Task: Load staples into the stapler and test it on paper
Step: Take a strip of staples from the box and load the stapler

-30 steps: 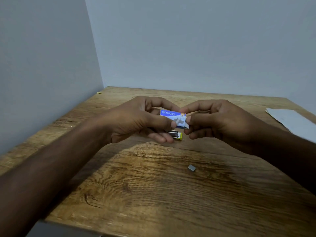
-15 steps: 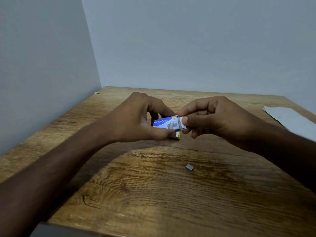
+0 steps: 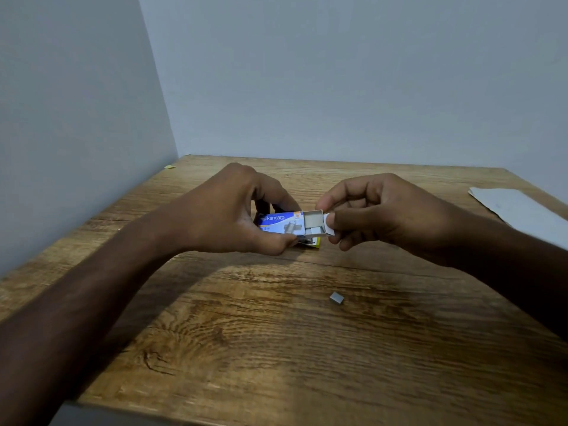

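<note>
**Staple box held open between two hands**

Far to the left of the staple box [image 3: 281, 222], and behind it, a tiny yellow scrap [image 3: 169, 166] lies at the back edge of the wooden table [image 3: 276, 348], against the wall.

The left hand [image 3: 233, 216] grips the left end of the box. Its fingers curl over the far side and its thumb closes along the near edge. The box is a small blue carton with white lettering, held just above the table.

Directly beneath the box, a yellow and dark piece of the stapler [image 3: 312, 240] peeks out by the left thumb tip. Most of it is hidden, and whether it lies flat on the wood cannot be told.

A grey tray [image 3: 314, 222] sticks partly out of the box's right end, with pale strips of staples visible inside. The right hand [image 3: 384, 213] pinches the white flap at the tray's outer end between thumb and forefinger, its other fingers curled underneath.

Nearer the camera than the box and slightly right, a small grey block of staples [image 3: 337, 298] sits alone on the wood.

Well to the right of the box, a sheet of white paper [image 3: 519, 210] lies at the table's right edge.
</note>
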